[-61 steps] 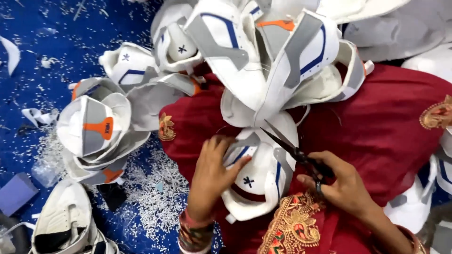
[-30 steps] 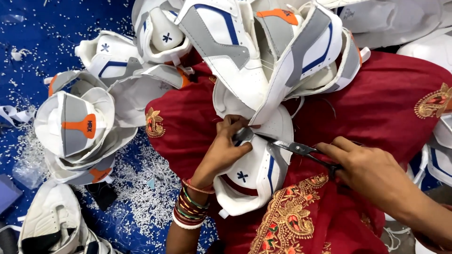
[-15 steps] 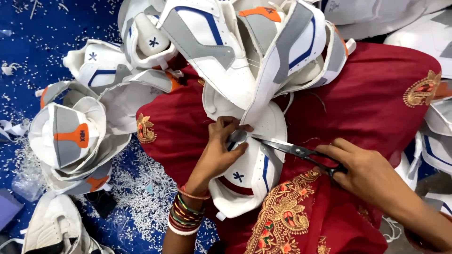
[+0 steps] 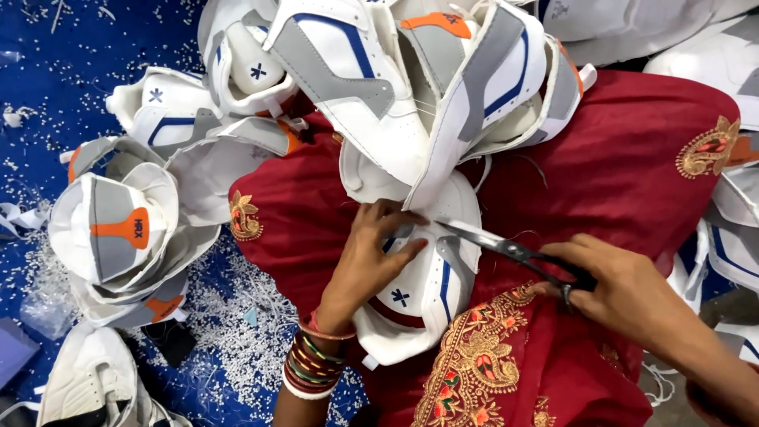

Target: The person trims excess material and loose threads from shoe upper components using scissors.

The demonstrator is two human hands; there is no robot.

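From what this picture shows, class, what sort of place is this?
Probably a shoemaking workshop, worked on the floor: piles of unfinished white shoe uppers, scissors in the right hand trimming one, and white offcuts on the blue floor.
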